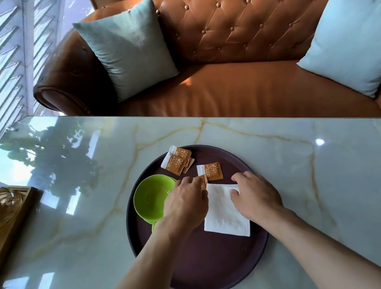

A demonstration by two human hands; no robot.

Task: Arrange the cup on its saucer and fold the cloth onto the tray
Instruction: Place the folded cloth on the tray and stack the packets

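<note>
**Both hands on the cloth, cup at the tray's left**

On the marble table [292,177] in front of you sits a round dark tray [206,269], and both your hands work inside it. The white cloth [222,217] lies folded into a rectangle on the tray floor, just right of centre. Your left hand [187,203] rests at the cloth's 10 o'clock corner, its grip curled loosely, fingertips touching the cloth edge and a brown sachet [203,182]; whether it pinches either one, you cannot tell. Your right hand [254,194] presses on the cloth's 1 o'clock corner, fingers bent down onto the fabric, not closed around it. The green cup [153,196] stands at the tray's 9 o'clock; a sliver of green saucer [154,226] shows beneath it. More sachets [177,160] lie at the tray's 12 o'clock.
</note>
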